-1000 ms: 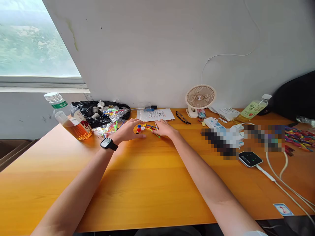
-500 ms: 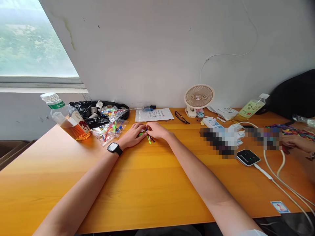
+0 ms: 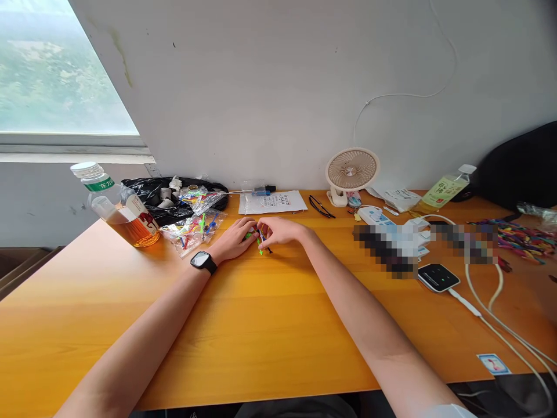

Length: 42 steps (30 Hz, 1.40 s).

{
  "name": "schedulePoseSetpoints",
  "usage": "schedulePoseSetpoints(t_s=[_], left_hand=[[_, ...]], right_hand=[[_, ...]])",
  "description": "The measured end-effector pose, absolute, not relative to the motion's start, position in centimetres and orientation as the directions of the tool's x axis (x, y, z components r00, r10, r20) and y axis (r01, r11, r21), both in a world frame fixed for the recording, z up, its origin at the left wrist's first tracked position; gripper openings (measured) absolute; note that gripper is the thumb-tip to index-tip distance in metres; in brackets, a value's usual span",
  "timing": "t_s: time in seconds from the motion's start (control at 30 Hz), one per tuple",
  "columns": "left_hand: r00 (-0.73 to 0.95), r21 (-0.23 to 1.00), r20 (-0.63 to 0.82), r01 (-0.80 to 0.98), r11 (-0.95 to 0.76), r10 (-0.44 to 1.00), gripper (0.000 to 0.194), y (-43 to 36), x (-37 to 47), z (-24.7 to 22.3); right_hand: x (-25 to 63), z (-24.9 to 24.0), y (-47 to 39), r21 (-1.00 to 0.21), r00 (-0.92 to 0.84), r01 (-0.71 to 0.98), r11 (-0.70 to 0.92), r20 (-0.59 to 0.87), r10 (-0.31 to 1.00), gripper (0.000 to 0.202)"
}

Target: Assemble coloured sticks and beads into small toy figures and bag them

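Several small colourful plastic pieces (image 3: 261,251), green, blue and black, lie on the wooden table (image 3: 261,348) between my hands. My left hand (image 3: 237,238), with a black watch (image 3: 202,260) on its wrist, rests low on the table beside them; its fingertips touch or partly cover a green piece. My right hand (image 3: 276,232) is bent over the same pieces, thumb and fingers closed round a small piece whose shape is mostly hidden. Left of my hands, a clear plastic bag (image 3: 191,232) holds more coloured pieces.
An amber drink bottle (image 3: 126,215) stands at the left, near a black bag (image 3: 143,188). Behind are a paper packet (image 3: 278,202), black glasses (image 3: 322,207) and a fan (image 3: 351,171). At right lie a power strip (image 3: 378,219), a device (image 3: 438,277), cables and coloured threads (image 3: 522,238).
My right hand has lifted and turned slightly, showing more of the pieces under its fingers. My left hand is nearly unmoved. Another person's hand at the far right has left the view.
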<state>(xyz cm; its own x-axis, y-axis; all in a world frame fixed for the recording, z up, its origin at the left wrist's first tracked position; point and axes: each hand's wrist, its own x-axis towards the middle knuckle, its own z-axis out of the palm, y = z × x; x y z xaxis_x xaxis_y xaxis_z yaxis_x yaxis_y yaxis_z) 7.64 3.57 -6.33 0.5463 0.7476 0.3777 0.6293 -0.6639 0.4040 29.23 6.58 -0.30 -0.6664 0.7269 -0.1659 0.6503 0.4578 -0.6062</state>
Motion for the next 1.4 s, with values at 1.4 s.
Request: schedulePoseSetpoints(t_s=[1.4], left_hand=[[0.39,0.654,0.338,0.557,-0.512,0.857,0.053,4.5,6.4,-7.0]], right_hand=[[30.1,-2.9,8.1,-0.582,-0.76,0.516,0.629,0.03,0.65,0.086]])
